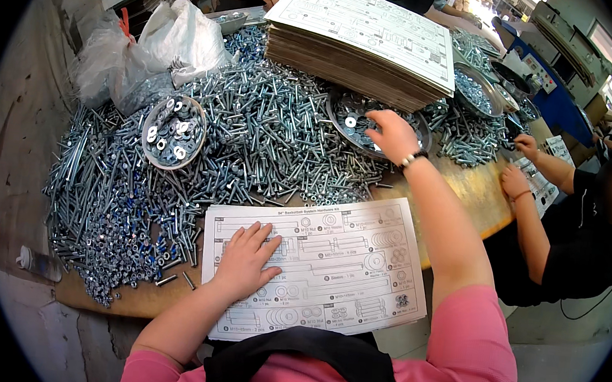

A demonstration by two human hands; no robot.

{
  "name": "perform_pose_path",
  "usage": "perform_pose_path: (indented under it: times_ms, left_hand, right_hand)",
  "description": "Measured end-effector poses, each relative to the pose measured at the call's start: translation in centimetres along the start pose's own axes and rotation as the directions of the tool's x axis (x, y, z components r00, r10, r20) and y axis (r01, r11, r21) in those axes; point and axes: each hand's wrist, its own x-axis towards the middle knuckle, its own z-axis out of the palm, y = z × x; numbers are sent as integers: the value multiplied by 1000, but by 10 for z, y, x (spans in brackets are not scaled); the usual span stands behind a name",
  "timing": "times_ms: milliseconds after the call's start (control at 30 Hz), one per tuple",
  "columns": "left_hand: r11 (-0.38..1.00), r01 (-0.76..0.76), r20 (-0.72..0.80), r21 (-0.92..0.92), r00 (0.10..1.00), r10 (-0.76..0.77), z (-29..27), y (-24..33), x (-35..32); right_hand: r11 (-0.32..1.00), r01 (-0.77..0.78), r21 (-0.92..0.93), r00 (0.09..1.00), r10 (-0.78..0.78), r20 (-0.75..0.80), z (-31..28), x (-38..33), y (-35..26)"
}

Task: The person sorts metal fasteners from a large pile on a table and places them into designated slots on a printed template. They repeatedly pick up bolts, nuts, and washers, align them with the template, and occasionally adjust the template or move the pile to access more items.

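My left hand (245, 262) lies flat with spread fingers on a white printed card (328, 269) showing outline drawings of hardware. A small cluster of nuts (402, 300) rests near the card's lower right corner. Over a round pan of washers (350, 121), beyond the card, reaches my right hand (396, 136), a beaded bracelet on its wrist. Its thumb and forefinger are apart, with nothing visible between them; the other fingers are partly hidden.
Loose bolts (260, 129) cover much of the table, with nuts (122, 255) heaped at left. A bowl of washers (174, 132) sits among them. Behind the pan stands a tall stack of printed cards (363, 39). A co-worker (559, 213) works at right; others are at the back.
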Motion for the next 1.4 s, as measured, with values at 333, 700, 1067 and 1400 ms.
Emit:
perform_pose_path:
  times_ms: [333,700,1067,1400]
  left_hand:
    - [999,9,6,-32,1000,-9,-1,-2,3]
    - [999,1,-5,-51,1000,-1,-1,-5,1]
    - [999,3,-11,-41,1000,-4,1,-2,1]
    - [1000,-1,-5,-19,1000,1,0,-1,1]
  right_hand:
    - [936,90,-340,869,93,487,62,94,-11]
    - [879,91,-469,939,81,335,83,101,-2]
    - [766,-414,492,883,468,14,46,77,18]
    - [-697,279,661,635,650,417,17,30,-11]
